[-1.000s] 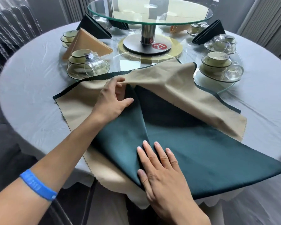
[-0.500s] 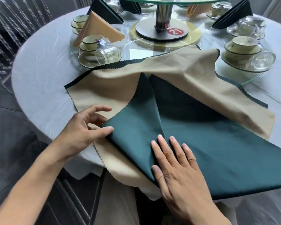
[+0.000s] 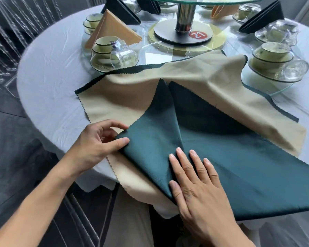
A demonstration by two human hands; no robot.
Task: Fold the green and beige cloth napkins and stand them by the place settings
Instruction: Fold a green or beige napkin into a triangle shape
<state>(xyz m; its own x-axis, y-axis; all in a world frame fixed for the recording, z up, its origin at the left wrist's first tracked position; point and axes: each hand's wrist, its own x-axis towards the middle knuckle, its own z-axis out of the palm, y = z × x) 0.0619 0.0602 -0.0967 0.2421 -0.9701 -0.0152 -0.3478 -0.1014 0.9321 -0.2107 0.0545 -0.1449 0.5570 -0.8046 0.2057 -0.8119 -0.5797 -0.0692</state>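
Your right hand (image 3: 196, 182) is lying flat with straight fingers on the green cloth (image 3: 230, 157), pressing it down just right of a raised fold ridge; your left hand (image 3: 98, 141) is pinching the pointed left corner of that green flap between thumb and fingers, the index finger hovering above; the green weave is looking fine and ribbed, with pinked zigzag edges; under and beyond both hands the beige cloth (image 3: 194, 82) is spreading out matte and smooth, rumpling into soft humps ahead of your fingers, its scalloped hem hanging over the near edge below your left wrist; all this is sitting on a round table (image 3: 48, 81) dressed in pale wrinkled linen; past the cloths a glass turntable base (image 3: 183, 34) is carrying a red disc marked 21; left of it a beige folded napkin (image 3: 112, 31) is standing as a triangle beside stacked cups (image 3: 103, 49); a dark folded napkin (image 3: 262, 16) is standing ahead to the right; clear chairs (image 3: 9, 32) are lining the left side.
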